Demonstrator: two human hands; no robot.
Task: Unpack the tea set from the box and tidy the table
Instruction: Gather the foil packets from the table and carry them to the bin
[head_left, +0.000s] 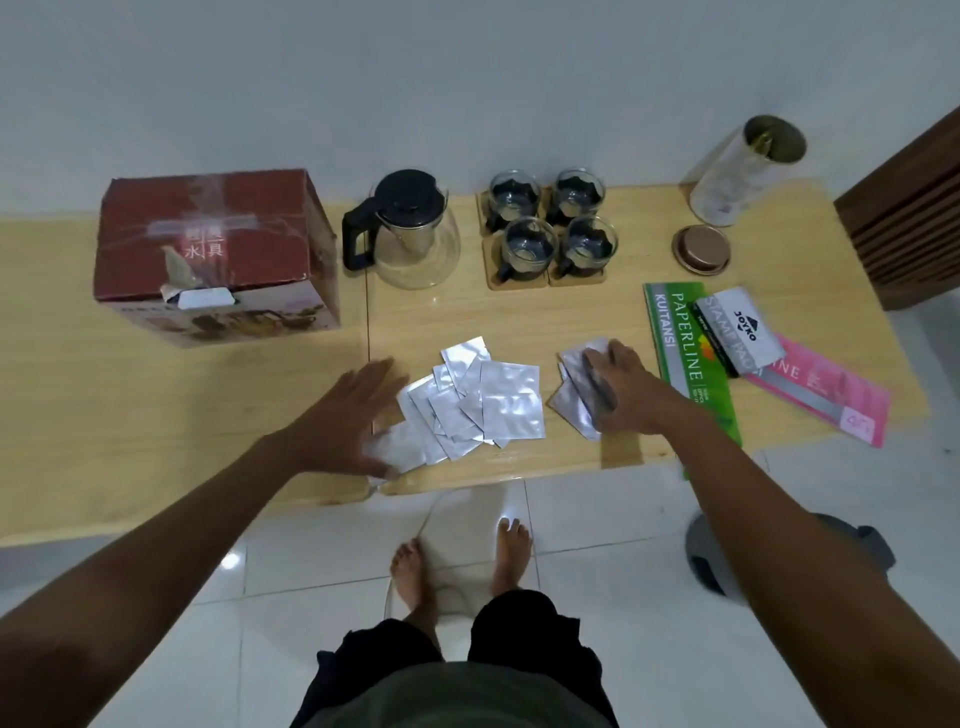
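left hand (349, 415) flat, grip open, fingertips on edge of foil packets (480, 402) on desk (519, 317). right hand (626, 387) grip closed around small packet stack (576, 395).

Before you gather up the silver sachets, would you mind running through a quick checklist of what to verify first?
1. Left hand free to sweep: ok, it is open and flat, fingers spread at the left edge of the main sachet pile.
2. Right hand on its share: ok, it presses down on the smaller sachet stack.
3. Sachets all on the table: not ok, one by the left hand sits at the front edge.
4. Teapot and four cups out of the sweep path: ok, they stand further back.
5. Jar ready to receive sachets: cannot tell; it is open, lid beside it.
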